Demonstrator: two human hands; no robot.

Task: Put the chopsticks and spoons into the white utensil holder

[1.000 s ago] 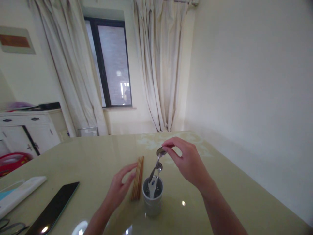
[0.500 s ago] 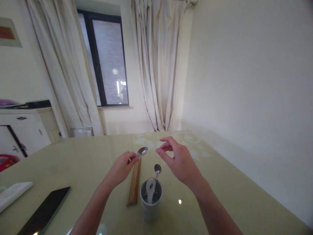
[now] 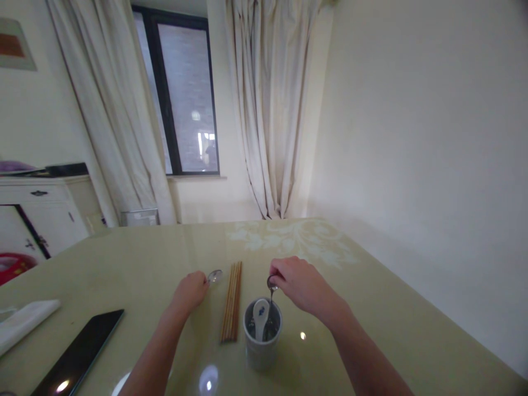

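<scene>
My left hand (image 3: pixel 190 294) is closed around a metal spoon (image 3: pixel 215 276), whose bowl sticks out to the right of the fingers. Beside it lies a row of several wooden chopsticks (image 3: pixel 231 302) on the table. In front of me stands a grey-white cup (image 3: pixel 260 355). A white ceramic spoon with a blue mark (image 3: pixel 260 312) leans inside it, handle and bowl partly hidden by the rim. My right hand (image 3: pixel 297 281) pinches the bowl end of a second metal spoon (image 3: pixel 271 284), which still reaches down into the cup.
A black flat device (image 3: pixel 80 352) and a white object (image 3: pixel 27 324) lie at the left of the pale green table (image 3: pixel 350 335). The wall (image 3: pixel 433 165) runs along the right edge. A white cabinet (image 3: pixel 53 212) stands at the far left.
My left hand has moved left and lower with its spoon, away from the chopsticks. My right hand has come down and closed on the metal spoon in the cup.
</scene>
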